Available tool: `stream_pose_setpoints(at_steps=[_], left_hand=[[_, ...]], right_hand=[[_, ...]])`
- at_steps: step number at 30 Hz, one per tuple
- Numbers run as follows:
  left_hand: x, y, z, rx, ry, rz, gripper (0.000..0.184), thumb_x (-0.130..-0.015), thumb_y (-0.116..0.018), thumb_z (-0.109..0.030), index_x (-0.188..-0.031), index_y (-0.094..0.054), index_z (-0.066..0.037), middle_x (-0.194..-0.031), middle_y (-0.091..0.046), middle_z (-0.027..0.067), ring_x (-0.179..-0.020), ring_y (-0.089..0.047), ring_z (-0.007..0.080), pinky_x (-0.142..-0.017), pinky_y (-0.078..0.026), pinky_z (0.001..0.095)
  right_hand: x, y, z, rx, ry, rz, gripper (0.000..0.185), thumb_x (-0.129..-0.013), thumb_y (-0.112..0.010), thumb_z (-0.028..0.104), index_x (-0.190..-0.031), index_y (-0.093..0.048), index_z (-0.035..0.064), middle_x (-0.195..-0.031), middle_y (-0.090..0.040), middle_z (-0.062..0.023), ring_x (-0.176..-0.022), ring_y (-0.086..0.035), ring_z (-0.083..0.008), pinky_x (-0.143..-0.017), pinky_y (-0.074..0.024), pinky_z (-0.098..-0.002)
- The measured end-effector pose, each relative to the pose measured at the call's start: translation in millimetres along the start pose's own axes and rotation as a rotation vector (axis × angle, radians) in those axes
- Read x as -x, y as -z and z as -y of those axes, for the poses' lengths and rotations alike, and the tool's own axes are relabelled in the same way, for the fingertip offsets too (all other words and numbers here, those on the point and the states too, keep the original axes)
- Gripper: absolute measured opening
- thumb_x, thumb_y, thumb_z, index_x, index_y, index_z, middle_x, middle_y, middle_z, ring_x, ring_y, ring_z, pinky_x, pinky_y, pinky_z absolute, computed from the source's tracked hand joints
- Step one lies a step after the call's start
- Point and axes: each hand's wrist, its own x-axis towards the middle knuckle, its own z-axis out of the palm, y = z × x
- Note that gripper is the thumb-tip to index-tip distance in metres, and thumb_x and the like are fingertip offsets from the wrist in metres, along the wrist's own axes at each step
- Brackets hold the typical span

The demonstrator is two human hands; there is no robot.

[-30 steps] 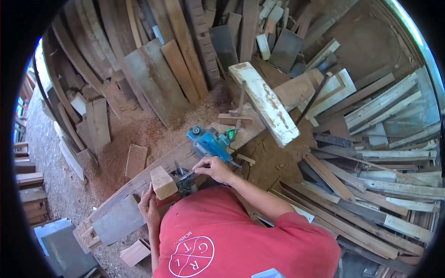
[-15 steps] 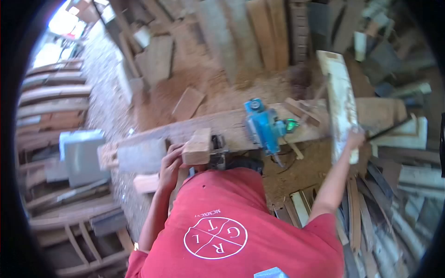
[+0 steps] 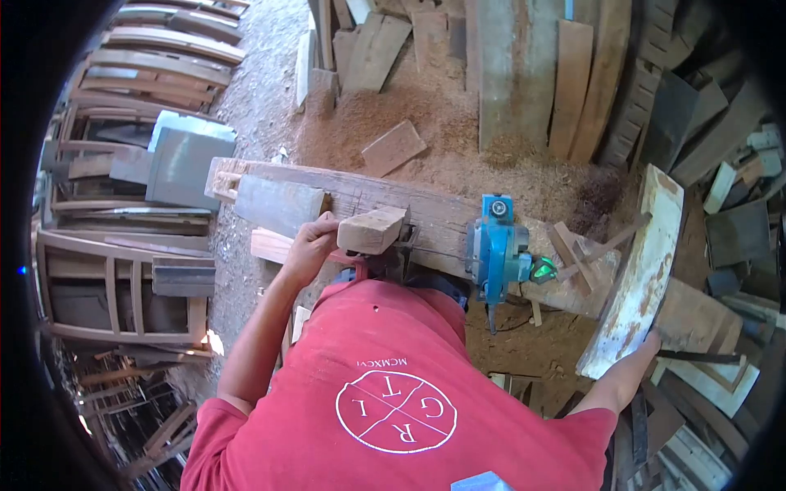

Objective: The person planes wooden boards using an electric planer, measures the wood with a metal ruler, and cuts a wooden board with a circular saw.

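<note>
My left hand [image 3: 310, 248] is closed beside the left end of a wooden block [image 3: 371, 231]; what its fingers grip is hidden. The block lies over a dark metal vise [image 3: 396, 260] at the near edge of a long plank bench [image 3: 442, 214]. My right hand [image 3: 635, 364] grips the near part of a curved board [image 3: 637, 274] with worn white paint, which slants across the bench's right side. Between my hands, a blue electric planer [image 3: 498, 250] sits on the bench.
A grey flat board [image 3: 280, 206] lies at the bench's left end. Thin wood strips [image 3: 576, 258] are crossed near the planer. Curved wooden frames [image 3: 155, 69] are stacked at left. Beyond the bench, a loose wood piece [image 3: 395, 148] lies on sawdust.
My view has shifted and turned, so the bench now slopes down to the right. The white-painted board has tilted the other way and moved right, still in my right hand.
</note>
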Motion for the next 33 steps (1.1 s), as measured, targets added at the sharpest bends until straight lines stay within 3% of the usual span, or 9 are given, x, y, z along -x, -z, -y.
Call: stream_pose_setpoints(at_steps=[9,13,15,18,22,24,27,29,33], left_hand=[[-5,26,9,-0.271,-0.161,0.062,0.019,-0.101,-0.064,-0.003,-0.112,-0.079,-0.004,-0.091,-0.048,-0.0004,-0.088,-0.045,0.0129,-0.080,-0.038,0.0273],[-3,18,-7,-0.270,-0.083,0.071,0.019,-0.105,-0.064,-0.011,-0.116,-0.078,-0.003,-0.099,-0.060,0.0026,-0.098,-0.054,0.0138,-0.089,-0.044,0.0287],[2,12,-6,-0.017,0.068,-0.029,0.025,-0.106,-0.067,-0.019,-0.122,-0.074,-0.001,-0.113,-0.072,0.0079,-0.104,-0.064,0.0141,-0.091,-0.050,0.0301],[2,34,21,-0.208,0.168,0.073,0.029,-0.106,-0.069,-0.023,-0.122,-0.073,0.001,-0.114,-0.073,0.0091,-0.096,-0.069,0.0124,-0.084,-0.053,0.0287],[11,23,23,-0.061,0.051,0.037,0.021,-0.104,-0.072,-0.018,-0.107,-0.069,0.003,-0.100,-0.069,0.0044,-0.088,-0.071,0.0119,-0.079,-0.053,0.0267],[13,19,9,-0.012,0.061,0.089,0.017,-0.107,-0.066,-0.015,-0.103,-0.064,0.001,-0.096,-0.066,0.0018,-0.083,-0.062,0.0091,-0.079,-0.050,0.0266],[7,29,23,-0.429,-0.375,0.089,0.019,-0.112,-0.051,-0.015,-0.107,-0.058,0.001,-0.091,-0.052,0.0093,-0.087,-0.053,0.0163,-0.079,-0.046,0.0325],[10,36,34,-0.348,-0.292,0.108,0.019,-0.113,-0.049,-0.017,-0.109,-0.056,0.000,-0.093,-0.051,0.0082,-0.089,-0.052,0.0150,-0.080,-0.046,0.0314],[8,47,56,-0.191,-0.172,0.121,0.018,-0.116,-0.043,-0.020,-0.114,-0.051,-0.004,-0.099,-0.048,0.0019,-0.091,-0.049,0.0107,-0.084,-0.046,0.0284]], right_hand=[[41,54,17,0.218,0.060,-0.260,0.060,-0.095,-0.073,0.035,-0.133,-0.065,-0.0108,-0.130,-0.071,-0.0272,-0.118,-0.068,-0.0382,-0.102,-0.0512,-0.0462],[69,92,43,-0.583,0.493,-0.533,0.050,-0.099,-0.071,0.019,-0.139,-0.060,-0.0092,-0.129,-0.071,-0.0260,-0.117,-0.070,-0.0360,-0.100,-0.0527,-0.0448],[150,126,85,-0.536,0.733,-0.420,0.043,-0.104,-0.066,0.015,-0.140,-0.059,-0.0084,-0.131,-0.070,-0.0242,-0.116,-0.070,-0.0315,-0.099,-0.0530,-0.0414],[232,137,135,-0.572,0.946,-0.299,0.037,-0.108,-0.063,0.015,-0.137,-0.060,-0.0065,-0.125,-0.070,-0.0182,-0.112,-0.067,-0.0258,-0.100,-0.0507,-0.0365],[397,126,193,-0.418,1.010,0.095,0.027,-0.108,-0.060,0.014,-0.131,-0.062,-0.0014,-0.122,-0.066,-0.0101,-0.110,-0.063,-0.0189,-0.099,-0.0494,-0.0342],[450,99,202,-0.463,1.152,0.271,0.023,-0.106,-0.058,0.009,-0.128,-0.064,0.0025,-0.108,-0.065,-0.0051,-0.103,-0.062,-0.0155,-0.092,-0.0493,-0.0313],[519,63,221,-0.288,1.286,0.406,0.018,-0.102,-0.055,0.018,-0.105,-0.066,0.0042,-0.088,-0.056,-0.0055,-0.084,-0.054,-0.0180,-0.079,-0.0460,-0.0347],[560,46,231,-0.120,1.377,0.374,0.035,-0.098,-0.066,0.037,-0.085,-0.069,0.0048,-0.083,-0.063,-0.0139,-0.080,-0.058,-0.0291,-0.076,-0.0455,-0.0412],[612,24,243,0.112,1.564,0.270,0.050,-0.089,-0.077,0.054,-0.077,-0.068,0.0062,-0.076,-0.062,-0.0145,-0.081,-0.060,-0.0341,-0.076,-0.0457,-0.0446]])
